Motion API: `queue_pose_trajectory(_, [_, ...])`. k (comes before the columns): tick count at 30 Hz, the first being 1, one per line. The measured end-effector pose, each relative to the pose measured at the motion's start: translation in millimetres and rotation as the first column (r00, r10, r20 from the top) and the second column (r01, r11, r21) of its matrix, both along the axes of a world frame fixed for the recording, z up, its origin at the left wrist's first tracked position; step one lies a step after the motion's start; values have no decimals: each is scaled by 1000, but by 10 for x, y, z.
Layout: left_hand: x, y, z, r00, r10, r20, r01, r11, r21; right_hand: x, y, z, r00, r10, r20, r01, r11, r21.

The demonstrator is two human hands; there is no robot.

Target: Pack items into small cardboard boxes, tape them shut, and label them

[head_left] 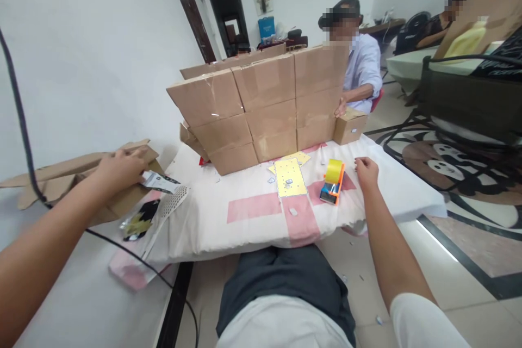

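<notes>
Left hand (120, 167): fingers curled over the flat cardboard (73, 171), at 9 o'clock.
Right hand (367, 169): loosely closed, holding nothing, resting on the table (253, 223).
Tape roll (333, 180): just beside the right hand, at its 9 o'clock.
Cardboard's long side: runs 9 to 3 o'clock.

My left hand (120, 167) sits at middle left of the frame, arm stretched out, fingers curled downward. My right hand (366, 169) is right of centre, loosely fisted, forearm running toward the lower right.
</notes>
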State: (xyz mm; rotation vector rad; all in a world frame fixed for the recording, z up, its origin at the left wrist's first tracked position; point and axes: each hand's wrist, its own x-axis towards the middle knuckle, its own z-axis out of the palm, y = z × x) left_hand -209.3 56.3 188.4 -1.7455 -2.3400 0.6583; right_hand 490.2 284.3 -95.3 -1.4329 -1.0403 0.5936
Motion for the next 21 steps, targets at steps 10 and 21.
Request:
queue_pose_trajectory(10, [1324, -557, -442, 925, -312, -219, 339, 935, 102, -40, -22, 23, 999, -24, -30, 23, 1000, -14])
queue_pose_trajectory(21, [1740, -357, -1295, 868, -484, -110, 485, 778, 399, -5, 9, 14, 1000, 2, -19, -3, 998, -55])
